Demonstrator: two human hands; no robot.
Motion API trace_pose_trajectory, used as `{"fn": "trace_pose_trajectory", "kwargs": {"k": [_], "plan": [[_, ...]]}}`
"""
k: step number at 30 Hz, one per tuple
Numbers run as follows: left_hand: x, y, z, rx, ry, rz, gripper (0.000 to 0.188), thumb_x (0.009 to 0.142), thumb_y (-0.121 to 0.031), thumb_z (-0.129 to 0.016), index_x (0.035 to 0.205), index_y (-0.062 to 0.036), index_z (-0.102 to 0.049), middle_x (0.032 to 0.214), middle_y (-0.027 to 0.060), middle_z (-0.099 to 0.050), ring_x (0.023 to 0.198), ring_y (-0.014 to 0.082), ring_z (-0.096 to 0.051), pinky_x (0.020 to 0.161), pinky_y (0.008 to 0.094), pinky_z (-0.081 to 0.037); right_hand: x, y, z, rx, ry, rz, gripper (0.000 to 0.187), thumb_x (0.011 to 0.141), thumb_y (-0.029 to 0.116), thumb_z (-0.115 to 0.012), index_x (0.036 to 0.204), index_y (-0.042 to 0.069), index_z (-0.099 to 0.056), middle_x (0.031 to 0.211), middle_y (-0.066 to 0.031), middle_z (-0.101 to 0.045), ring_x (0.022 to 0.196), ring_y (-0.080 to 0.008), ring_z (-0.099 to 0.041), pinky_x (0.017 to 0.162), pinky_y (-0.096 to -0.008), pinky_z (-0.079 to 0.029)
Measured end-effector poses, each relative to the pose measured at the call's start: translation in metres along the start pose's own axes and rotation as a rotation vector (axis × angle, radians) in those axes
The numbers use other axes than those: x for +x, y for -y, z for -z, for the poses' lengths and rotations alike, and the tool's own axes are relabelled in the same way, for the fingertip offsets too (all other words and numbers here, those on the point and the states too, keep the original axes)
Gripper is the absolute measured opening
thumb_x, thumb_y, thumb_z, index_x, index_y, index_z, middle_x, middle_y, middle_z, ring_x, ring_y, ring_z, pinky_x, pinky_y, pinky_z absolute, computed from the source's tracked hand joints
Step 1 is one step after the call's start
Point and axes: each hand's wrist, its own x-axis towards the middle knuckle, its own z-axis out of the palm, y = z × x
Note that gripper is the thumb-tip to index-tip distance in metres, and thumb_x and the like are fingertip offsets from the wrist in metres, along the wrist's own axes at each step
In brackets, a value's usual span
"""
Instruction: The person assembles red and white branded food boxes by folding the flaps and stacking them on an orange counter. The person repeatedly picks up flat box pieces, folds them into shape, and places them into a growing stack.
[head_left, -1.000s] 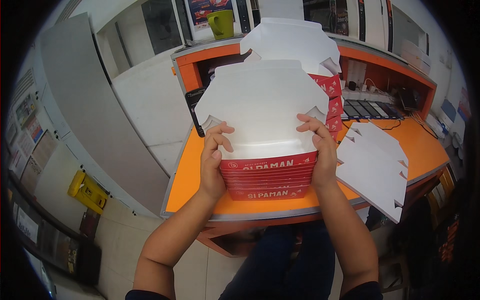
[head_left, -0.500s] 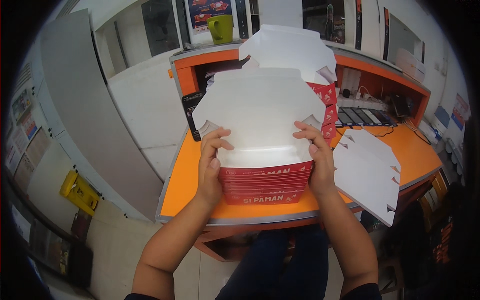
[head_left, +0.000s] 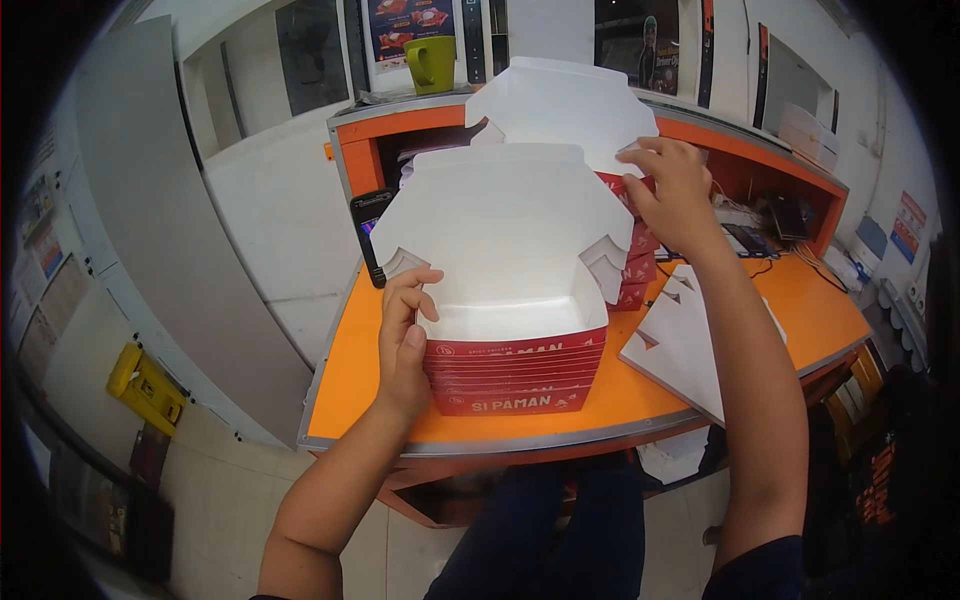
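A stack of nested red takeaway boxes (head_left: 520, 375) stands near the front edge of the orange table, white inside, with the top box's lid (head_left: 490, 210) raised. My left hand (head_left: 403, 345) is closed on its left side, thumb outside and fingers curled over the rim by the side flap. Behind it stands a second stack of red boxes (head_left: 640, 265), also with a raised white lid (head_left: 560, 100). At that stack's right upper corner is my right hand (head_left: 675, 190), thumb and fingers apart; whether they touch the box is unclear.
Flat white box blanks (head_left: 685, 345) lie at the right, partly behind my forearm. A phone (head_left: 372, 225) leans left of the stacks. On the orange shelf (head_left: 440, 110) stands a green mug (head_left: 432, 65). Devices and cables (head_left: 745, 240) lie at the back right.
My right hand has let go of the front stack and moved up and away to the rear stack. My left hand keeps its hold. The flat blanks appear farther left.
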Motion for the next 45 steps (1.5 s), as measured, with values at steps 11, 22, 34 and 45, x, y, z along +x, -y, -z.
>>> {"fn": "trace_pose_trajectory", "kwargs": {"k": [11, 22, 34, 45], "plan": [[0.001, 0.002, -0.004, 0.004, 0.023, -0.046, 0.046, 0.103, -0.056, -0.054, 0.104, -0.0099, -0.051, 0.141, 0.0168, -0.051, 0.137, 0.0294, -0.044, 0.123, 0.0459, -0.026, 0.044, 0.002, -0.004, 0.507, -0.331, 0.003, 0.018, 0.103, 0.020, -0.068, 0.112, 0.008, -0.077, 0.120, -0.0091, -0.071, 0.112, -0.0277, -0.067, 0.099, -0.0410, -0.050], [-0.003, 0.000, -0.014, -0.102, -0.059, -0.050, 0.080, 0.099, -0.070, -0.063, 0.138, -0.0048, -0.039, 0.142, 0.0147, -0.046, 0.141, 0.0289, -0.044, 0.123, 0.0504, -0.030, -0.058, 0.087, 0.091, 0.537, -0.165, 0.094, 0.008, 0.100, 0.007, -0.070, 0.107, 0.003, -0.070, 0.100, -0.0094, -0.065, 0.095, -0.0219, -0.065, 0.091, -0.0366, -0.052], [0.001, -0.003, -0.012, 0.000, -0.176, -0.114, 0.085, 0.097, -0.074, -0.064, 0.136, -0.0027, -0.040, 0.141, 0.0176, -0.044, 0.133, 0.0270, -0.049, 0.117, 0.0464, -0.039, -0.109, 0.100, 0.066, 0.901, -0.007, -0.075, 0.059, 0.096, 0.016, -0.080, 0.147, 0.000, -0.054, 0.135, -0.0182, -0.058, 0.122, -0.0280, -0.063, 0.091, -0.0354, -0.059], [0.004, -0.001, 0.005, -0.002, -0.065, -0.066, 0.056, 0.101, -0.054, -0.067, 0.119, -0.0025, -0.055, 0.123, 0.0118, -0.059, 0.117, 0.0224, -0.055, 0.106, 0.0402, -0.044, -0.136, 0.074, 0.045, 1.003, 0.177, -0.215, 0.036, 0.106, 0.025, -0.069, 0.130, -0.001, -0.064, 0.128, -0.0166, -0.070, 0.126, -0.0270, -0.064, 0.111, -0.0438, -0.047]]}}
